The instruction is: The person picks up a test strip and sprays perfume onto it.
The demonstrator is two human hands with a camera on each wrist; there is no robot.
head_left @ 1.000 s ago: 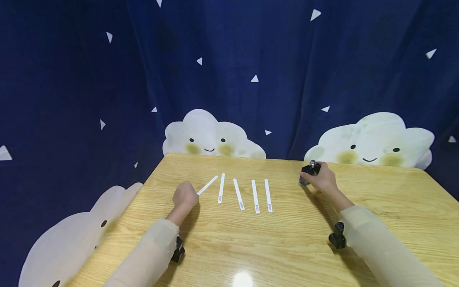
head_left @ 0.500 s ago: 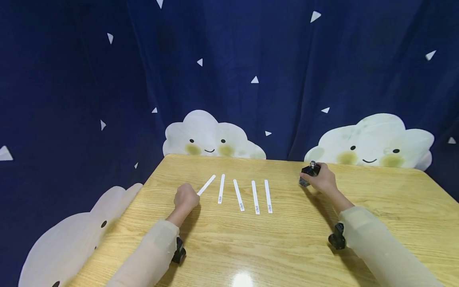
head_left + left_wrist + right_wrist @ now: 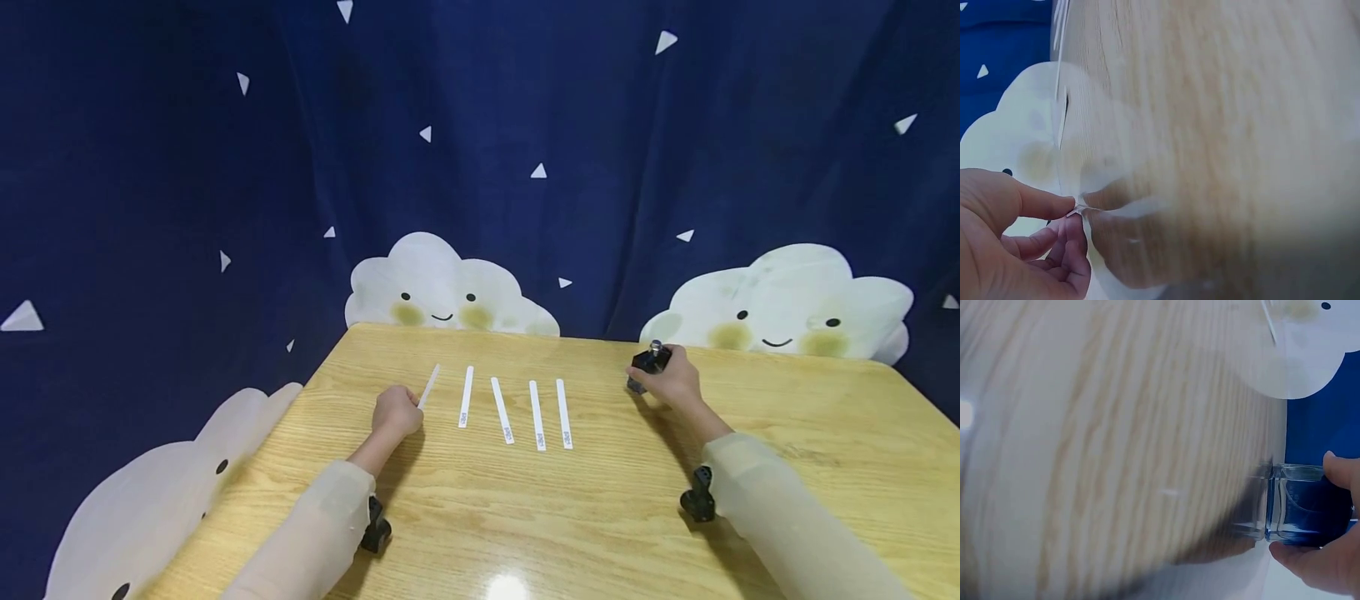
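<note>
Between the white strips (image 3: pixel 502 410) and the bottle (image 3: pixel 651 360), free room reaches the table's (image 3: pixel 570 500) far edge; the bottle obstructs rightward.

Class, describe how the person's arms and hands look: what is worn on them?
The left sleeve and right sleeve are long, plain and pale cream, ending near the wrists. A black, blocky device sits at each wrist: left device, right device. The left hand and right hand wear no gloves. No cables show.

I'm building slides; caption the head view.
Left hand pinching one white strip, right hand gripping glass bottle, four strips between.
</note>
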